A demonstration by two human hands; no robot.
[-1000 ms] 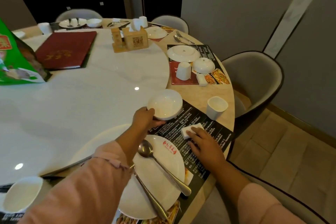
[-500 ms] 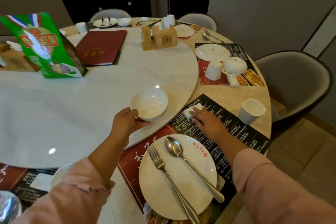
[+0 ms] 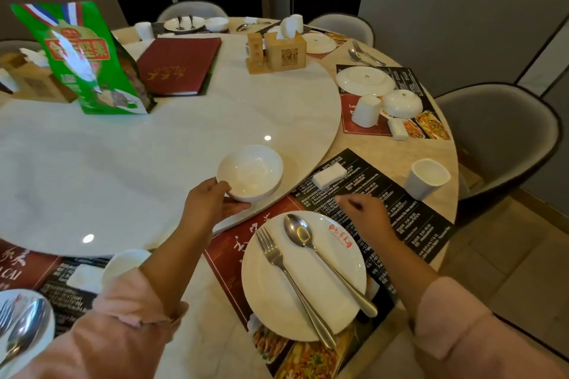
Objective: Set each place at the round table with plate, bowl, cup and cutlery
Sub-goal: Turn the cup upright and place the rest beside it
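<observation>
Bowl point(image 3: 250, 172) empty, left hand point(image 3: 209, 204) grips rim; plate point(image 3: 271, 304): fork point(image 3: 278, 261), spoon point(image 3: 298, 231); right hand point(image 3: 368, 216) loosely curled.

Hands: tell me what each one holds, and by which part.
The left hand grips the bowl by its near rim and side. The right hand holds nothing.

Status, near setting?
Left hand grips bowl at turntable edge. Right hand empty over mat. Fork, spoon on plate; packet on mat.

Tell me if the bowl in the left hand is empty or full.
Empty: the bowl stands upright and shows only its bare white inside. The left hand grips its near rim.
</observation>
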